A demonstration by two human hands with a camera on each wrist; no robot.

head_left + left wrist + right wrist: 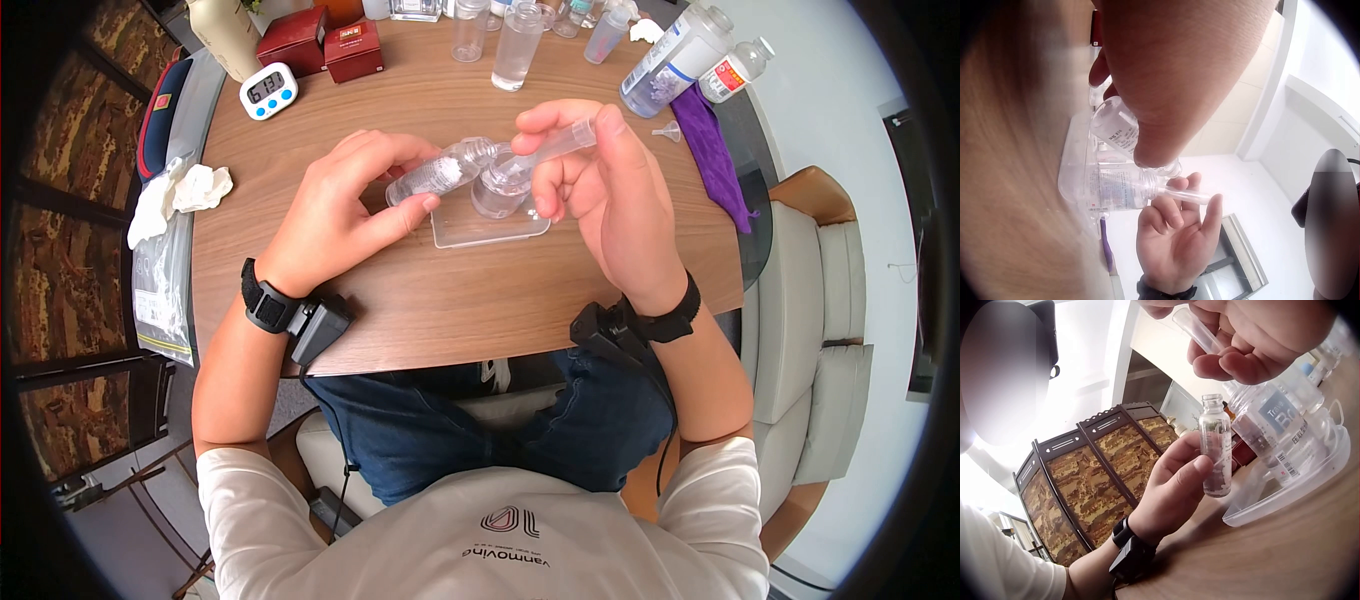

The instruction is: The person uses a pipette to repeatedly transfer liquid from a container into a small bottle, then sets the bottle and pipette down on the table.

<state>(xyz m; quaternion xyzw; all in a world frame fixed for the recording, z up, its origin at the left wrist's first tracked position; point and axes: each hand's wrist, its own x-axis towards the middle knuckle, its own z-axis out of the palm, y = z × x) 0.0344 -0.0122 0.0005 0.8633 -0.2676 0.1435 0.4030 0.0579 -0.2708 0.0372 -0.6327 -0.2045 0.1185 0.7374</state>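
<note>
While I have the left hand [345, 200] gripping a vial [437, 177], tilted presumably to face the bottle [498, 201], the right hand [615, 195] pinches a tube [562, 144].

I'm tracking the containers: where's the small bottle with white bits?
In the head view, the small bottle is left of centre, held in the left hand, just left of the wider bottle.

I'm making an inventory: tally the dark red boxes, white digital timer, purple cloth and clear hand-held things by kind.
Dark red rectangular boxes: 2
White digital timer: 1
Purple cloth: 1
Clear cylindrical bottle in left hand: 1
Clear slender tube in right hand: 1
Total: 6
</note>
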